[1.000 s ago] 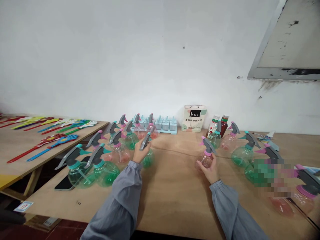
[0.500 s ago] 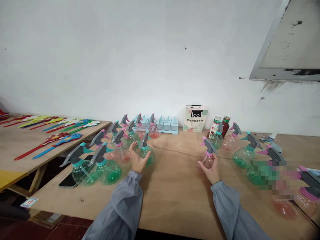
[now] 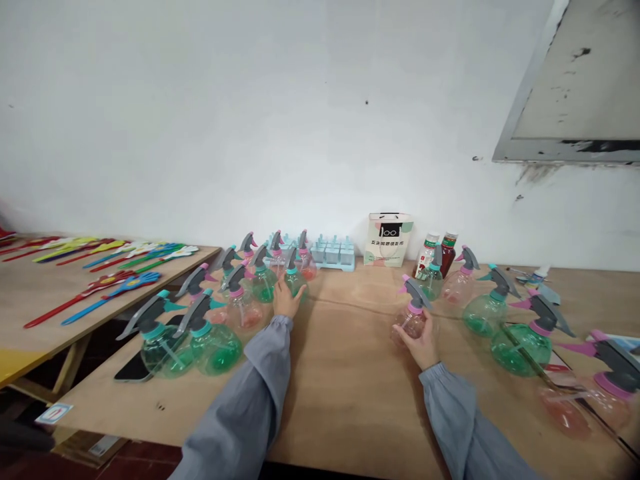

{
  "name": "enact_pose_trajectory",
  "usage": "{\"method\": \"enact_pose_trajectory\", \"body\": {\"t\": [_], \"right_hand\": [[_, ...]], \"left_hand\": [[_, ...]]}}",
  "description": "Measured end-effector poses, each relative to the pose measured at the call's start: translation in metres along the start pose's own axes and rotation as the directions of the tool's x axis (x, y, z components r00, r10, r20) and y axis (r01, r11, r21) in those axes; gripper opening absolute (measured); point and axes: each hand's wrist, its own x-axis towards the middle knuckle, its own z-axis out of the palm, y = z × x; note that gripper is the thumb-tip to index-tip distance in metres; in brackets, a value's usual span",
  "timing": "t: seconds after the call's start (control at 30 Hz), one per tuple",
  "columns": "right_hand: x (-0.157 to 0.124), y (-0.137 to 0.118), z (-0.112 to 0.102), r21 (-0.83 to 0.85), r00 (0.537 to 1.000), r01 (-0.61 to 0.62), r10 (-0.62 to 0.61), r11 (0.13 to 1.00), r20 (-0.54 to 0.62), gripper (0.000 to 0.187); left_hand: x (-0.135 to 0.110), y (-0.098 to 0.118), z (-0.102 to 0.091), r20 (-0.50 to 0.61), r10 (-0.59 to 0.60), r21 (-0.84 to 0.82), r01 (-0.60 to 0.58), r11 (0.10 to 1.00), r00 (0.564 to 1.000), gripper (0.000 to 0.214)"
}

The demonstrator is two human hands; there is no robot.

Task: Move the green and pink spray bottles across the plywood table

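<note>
My left hand (image 3: 285, 303) reaches far over the wooden table (image 3: 350, 387) and cups the near side of a small green spray bottle (image 3: 296, 279) with a grey trigger, at the right edge of a cluster of spray bottles (image 3: 235, 300). My right hand (image 3: 423, 341) is wrapped around the base of a pink spray bottle (image 3: 413, 319) with a grey trigger and pink collar, which stands upright alone in the middle of the table. Both arms wear grey sleeves.
More green and pink spray bottles (image 3: 520, 343) stand at the right. A black phone (image 3: 131, 367) lies by the two nearest green bottles. Light blue moulds (image 3: 334, 253), a printed box (image 3: 389, 239) and two drink bottles (image 3: 440, 250) line the wall. Coloured swatters (image 3: 105, 283) cover the left table.
My left hand let go of the green bottle's trigger, opened, then moved forward with the bottle toward the wall and cupped its body. My right hand stayed on the pink bottle.
</note>
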Motion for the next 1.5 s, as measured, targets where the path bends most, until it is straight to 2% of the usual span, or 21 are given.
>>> {"method": "enact_pose_trajectory", "body": {"t": [0.2, 0.3, 0.37, 0.43, 0.5, 0.53, 0.6, 0.67, 0.77, 0.83, 0.93, 1.0, 1.07, 1.1, 1.17, 1.2, 1.27, 1.33, 1.4, 1.5], "right_hand": [[-0.001, 0.000, 0.000, 0.032, 1.000, -0.024, 0.024, 0.999, 0.009, 0.092], [-0.002, -0.001, -0.002, 0.096, 0.997, -0.064, 0.059, 0.993, 0.054, 0.086], [-0.004, -0.002, -0.002, 0.148, 0.993, -0.080, 0.066, 0.986, 0.094, 0.078], [-0.006, -0.005, -0.002, 0.178, 0.990, -0.079, 0.056, 0.981, 0.131, 0.070], [-0.011, -0.010, 0.002, 0.189, 0.985, -0.070, 0.038, 0.980, 0.166, 0.066], [-0.014, -0.013, 0.004, 0.195, 0.983, -0.062, 0.025, 0.979, 0.183, 0.065], [-0.023, -0.022, 0.011, 0.213, 0.977, -0.032, -0.015, 0.977, 0.213, 0.065], [-0.035, -0.033, 0.017, 0.229, 0.970, 0.014, -0.069, 0.973, 0.234, 0.065], [-0.053, -0.052, 0.024, 0.232, 0.954, 0.109, -0.167, 0.967, 0.247, 0.066], [-0.063, -0.061, 0.025, 0.231, 0.930, 0.177, -0.240, 0.957, 0.279, 0.073], [-0.064, -0.065, 0.023, 0.222, 0.882, 0.246, -0.313, 0.944, 0.353, 0.083], [-0.048, -0.056, 0.019, 0.187, 0.910, 0.228, -0.278, 0.955, 0.306, 0.080], [-0.017, -0.039, 0.013, 0.122, 0.977, 0.149, -0.166, 0.981, 0.137, 0.071], [0.004, -0.028, 0.011, 0.078, 0.994, 0.099, -0.102, 0.992, 0.037, 0.068], [0.048, -0.003, 0.008, -0.004, 0.991, 0.044, -0.044, 0.999, -0.127, 0.069], [0.069, 0.009, 0.008, -0.038, 0.986, 0.013, -0.019, 0.999, -0.167, 0.072], [0.103, 0.033, 0.010, -0.100, 0.981, -0.058, 0.038, 0.993, -0.190, 0.080], [0.123, 0.051, 0.015, -0.120, 0.981, -0.102, 0.080, 0.988, -0.175, 0.085], [0.128, 0.063, 0.019, -0.113, 0.983, -0.117, 0.099, 0.987, -0.153, 0.086], [0.123, 0.071, 0.025, -0.091, 0.983, -0.131, 0.117, 0.987, -0.142, 0.084]], "left_hand": [[0.012, 0.003, 0.008, 0.044, -0.025, -0.001, 0.025, 1.000, 0.999, 0.089], [-0.002, 0.014, 0.008, -0.077, -0.050, 0.002, 0.050, 0.999, 0.996, 0.098], [-0.019, 0.025, 0.006, -0.194, 0.001, -0.031, -0.007, 0.999, 0.981, 0.095], [-0.042, 0.040, 0.003, -0.208, 0.142, -0.108, -0.167, 0.980, 0.968, 0.086], [-0.065, 0.062, 0.001, -0.089, 0.321, -0.235, -0.333, 0.913, 0.943, 0.077], [-0.077, 0.075, 0.000, 0.004, 0.387, -0.310, -0.367, 0.877, 0.922, 0.073], [-0.098, 0.102, 0.000, 0.185, 0.446, -0.448, -0.328, 0.831, 0.876, 0.074], [-0.115, 0.128, 0.002, 0.296, 0.427, -0.549, -0.213, 0.808, 0.854, 0.086], [-0.128, 0.151, 0.005, 0.367, 0.385, -0.627, -0.080, 0.775, 0.847, 0.100], [-0.129, 0.155, 0.004, 0.370, 0.342, -0.636, -0.033, 0.771, 0.864, 0.093], [-0.124, 0.148, -0.002, 0.373, 0.267, -0.637, 0.036, 0.770, 0.889, 0.072], [-0.117, 0.139, -0.007, 0.375, 0.227, -0.662, 0.088, 0.745, 0.899, 0.064], [-0.109, 0.130, -0.012, 0.357, 0.179, -0.696, 0.133, 0.705, 0.917, 0.057], [-0.105, 0.127, -0.013, 0.347, 0.153, -0.709, 0.152, 0.688, 0.925, 0.054], [-0.098, 0.121, -0.014, 0.336, 0.110, -0.720, 0.179, 0.671, 0.935, 0.051], [-0.095, 0.119, -0.014, 0.335, 0.098, -0.720, 0.187, 0.668, 0.937, 0.050], [-0.091, 0.118, -0.014, 0.353, 0.077, -0.711, 0.214, 0.669, 0.932, 0.049], [-0.088, 0.119, -0.015, 0.410, 0.046, -0.702, 0.283, 0.653, 0.911, 0.051], [-0.087, 0.121, -0.017, 0.500, 0.028, -0.704, 0.387, 0.595, 0.866, 0.054], [-0.087, 0.123, -0.022, 0.622, 0.030, -0.699, 0.536, 0.473, 0.783, 0.056]]}}
